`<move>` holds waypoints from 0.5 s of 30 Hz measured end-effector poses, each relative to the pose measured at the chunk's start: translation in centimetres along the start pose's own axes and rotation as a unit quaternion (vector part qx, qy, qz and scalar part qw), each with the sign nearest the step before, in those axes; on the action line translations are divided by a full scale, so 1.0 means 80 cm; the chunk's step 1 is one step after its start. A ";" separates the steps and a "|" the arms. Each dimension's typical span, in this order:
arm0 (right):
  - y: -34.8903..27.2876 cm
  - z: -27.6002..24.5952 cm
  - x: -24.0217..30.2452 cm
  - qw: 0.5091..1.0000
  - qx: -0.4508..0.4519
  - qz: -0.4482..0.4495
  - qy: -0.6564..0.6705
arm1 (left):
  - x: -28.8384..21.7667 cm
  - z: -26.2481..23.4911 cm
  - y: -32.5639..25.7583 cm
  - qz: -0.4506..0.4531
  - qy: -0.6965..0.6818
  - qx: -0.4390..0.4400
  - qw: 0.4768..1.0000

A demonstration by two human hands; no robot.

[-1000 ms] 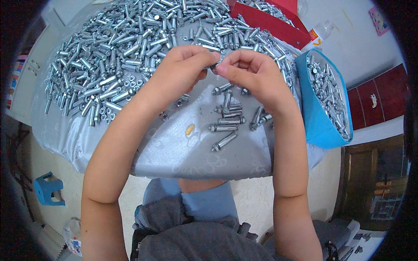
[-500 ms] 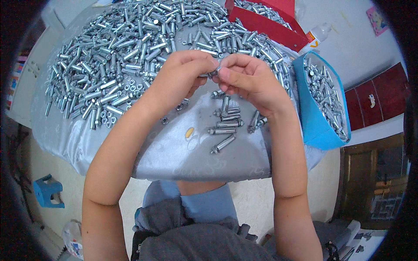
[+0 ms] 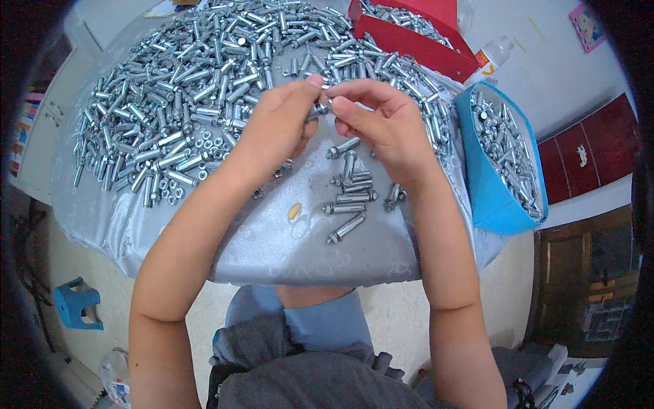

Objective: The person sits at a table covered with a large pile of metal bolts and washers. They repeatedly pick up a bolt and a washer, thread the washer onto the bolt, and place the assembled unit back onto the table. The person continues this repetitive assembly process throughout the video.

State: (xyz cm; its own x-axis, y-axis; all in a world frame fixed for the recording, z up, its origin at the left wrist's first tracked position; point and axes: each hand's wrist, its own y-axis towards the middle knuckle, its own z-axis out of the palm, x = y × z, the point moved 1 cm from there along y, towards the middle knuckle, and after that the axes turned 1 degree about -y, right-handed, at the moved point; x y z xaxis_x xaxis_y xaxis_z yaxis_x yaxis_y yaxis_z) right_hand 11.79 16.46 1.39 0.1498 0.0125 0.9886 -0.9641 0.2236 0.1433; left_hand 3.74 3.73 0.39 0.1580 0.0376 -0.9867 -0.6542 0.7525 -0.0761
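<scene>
Above the table, my left hand [image 3: 278, 123] is closed round a silver expansion bolt [image 3: 318, 109], only partly visible between the fingers. My right hand [image 3: 385, 126] pinches at the bolt's near end, where a small shiny metal piece shows; whether it is a nut or a washer I cannot tell. Below my hands lies a small group of assembled expansion bolts [image 3: 351, 198], several of them side by side. Another bolt [image 3: 393, 196] rests by my right wrist. Loose nuts [image 3: 204, 140] lie left of my left forearm.
A large heap of expansion bolts [image 3: 163, 95] covers the far and left table. A red box [image 3: 415, 48] and a blue bin [image 3: 501, 198], both holding bolts, stand at the right, with a plastic bottle [image 3: 494, 54] nearby. A yellow piece [image 3: 294, 211] lies on the grey tablecloth [image 3: 272, 252].
Both hands have shifted slightly left. My right fingers have changed their grip and now sit a little apart from my left fingertips, exposing more of the bolt.
</scene>
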 end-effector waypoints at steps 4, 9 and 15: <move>-0.004 0.010 -0.004 0.995 -0.024 -0.079 -0.062 | 0.003 -0.005 0.007 -0.040 -0.014 -0.052 0.998; -0.004 0.006 -0.008 0.983 -0.028 -0.119 -0.140 | 0.000 -0.008 0.008 -0.011 0.043 -0.071 0.996; -0.006 -0.006 -0.002 0.960 -0.052 -0.047 -0.271 | 0.004 -0.008 0.008 0.071 0.092 -0.063 0.991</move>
State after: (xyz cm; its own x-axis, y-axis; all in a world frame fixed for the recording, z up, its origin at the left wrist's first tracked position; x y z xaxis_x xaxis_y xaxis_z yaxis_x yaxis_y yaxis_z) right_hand 12.34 16.78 1.11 0.0721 -0.5160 0.8536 -0.9201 0.2959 0.2566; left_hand 2.90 3.81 -0.04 -0.0712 0.0078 -0.9974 -0.7499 0.6590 0.0587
